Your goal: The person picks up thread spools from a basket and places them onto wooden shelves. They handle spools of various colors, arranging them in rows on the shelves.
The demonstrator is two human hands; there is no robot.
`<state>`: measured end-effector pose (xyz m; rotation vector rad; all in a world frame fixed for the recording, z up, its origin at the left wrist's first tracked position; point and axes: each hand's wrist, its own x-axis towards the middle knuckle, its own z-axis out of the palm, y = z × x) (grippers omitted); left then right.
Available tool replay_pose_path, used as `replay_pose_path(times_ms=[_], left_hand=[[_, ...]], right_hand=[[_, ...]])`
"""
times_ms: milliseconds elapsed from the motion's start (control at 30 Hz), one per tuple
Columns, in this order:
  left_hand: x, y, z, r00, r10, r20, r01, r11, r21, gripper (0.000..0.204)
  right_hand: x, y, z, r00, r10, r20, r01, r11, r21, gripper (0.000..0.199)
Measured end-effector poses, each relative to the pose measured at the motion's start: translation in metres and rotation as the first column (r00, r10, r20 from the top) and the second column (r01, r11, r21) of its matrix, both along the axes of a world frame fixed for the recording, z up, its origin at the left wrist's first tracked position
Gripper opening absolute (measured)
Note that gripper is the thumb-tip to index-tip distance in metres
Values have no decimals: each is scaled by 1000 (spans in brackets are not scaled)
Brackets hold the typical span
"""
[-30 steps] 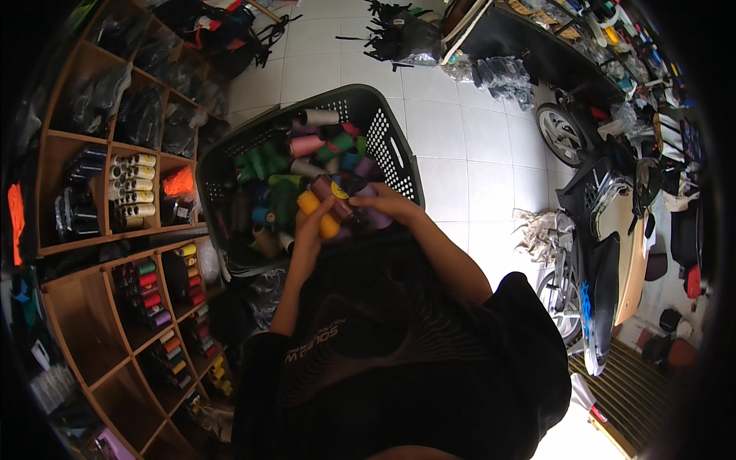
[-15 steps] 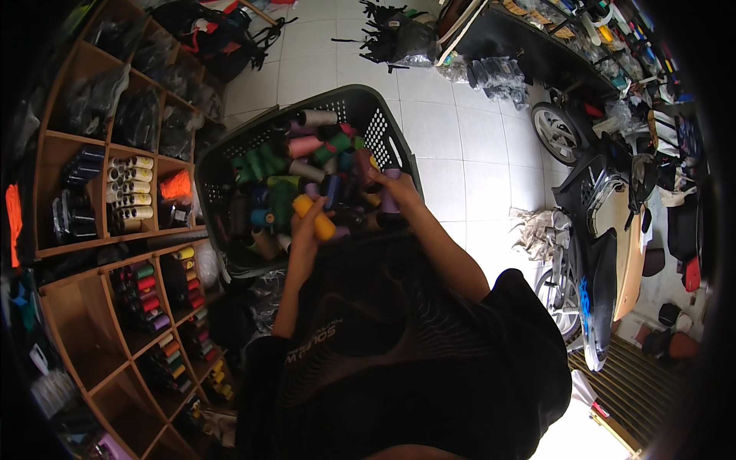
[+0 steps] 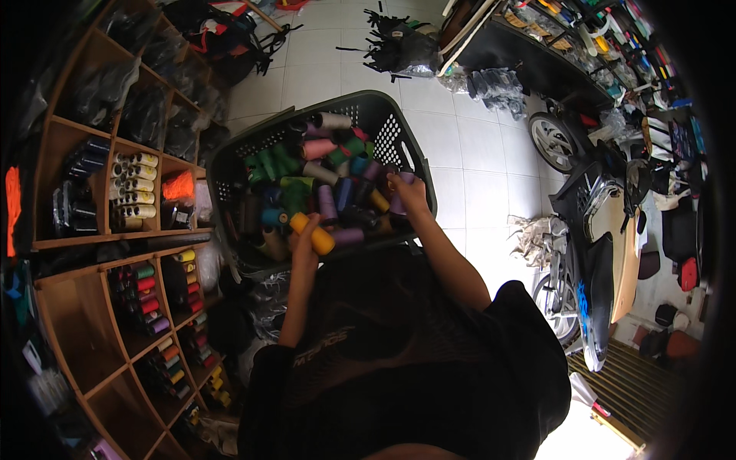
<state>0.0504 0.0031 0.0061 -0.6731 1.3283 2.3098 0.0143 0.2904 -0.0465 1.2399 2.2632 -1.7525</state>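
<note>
My left hand [image 3: 305,244] is closed round a yellow thread spool [image 3: 322,243], held tilted over the near rim of a dark green plastic basket [image 3: 360,100]. At the basket's right side, my right hand [image 3: 411,195] has its fingers curled on a dark thread spool [image 3: 391,181], mostly hidden by the fingers. A light purple spool [image 3: 398,202] lies right beside that hand. Loose spools fill the basket: green ones [image 3: 264,164] at the left, a pink one [image 3: 318,148] and a pale grey one [image 3: 334,121] farther back, and a purple one [image 3: 327,203] in the middle.
Wooden cubby shelves [image 3: 80,264] stand at the left, holding white spools [image 3: 136,185], coloured spools and black bags. A motorcycle [image 3: 590,253] stands on the right, with a crumpled cloth [image 3: 540,239] near it. Plastic-wrapped items [image 3: 497,90] and black bundles lie on the tiled floor [image 3: 452,153].
My right hand has moved right and slightly nearer with the dark spool, baring spools in the basket's middle. My left hand still holds the yellow spool, slightly lower. The view has shifted a little.
</note>
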Motion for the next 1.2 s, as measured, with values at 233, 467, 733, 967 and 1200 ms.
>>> replay_pose_path(times_ms=[233, 467, 733, 967, 1200], left_hand=[[0, 4, -13, 995, -93, -24, 96, 982, 164, 29], [-5, 4, 23, 964, -209, -163, 227, 968, 106, 22], [67, 11, 45, 965, 167, -200, -161, 986, 47, 23], [226, -26, 36, 738, 665, -115, -675, 733, -85, 21], [396, -40, -26, 211, 974, 86, -977, 208, 44, 20]], right_hand=[[59, -5, 55, 985, -169, -30, 141, 899, -415, 35], [84, 3, 53, 996, -60, -64, 14, 824, -566, 35], [82, 5, 36, 935, 313, -169, -355, 849, -392, 44], [85, 15, 2, 790, 554, -263, -580, 815, -26, 51], [75, 16, -2, 777, 594, -207, -610, 792, -16, 70]])
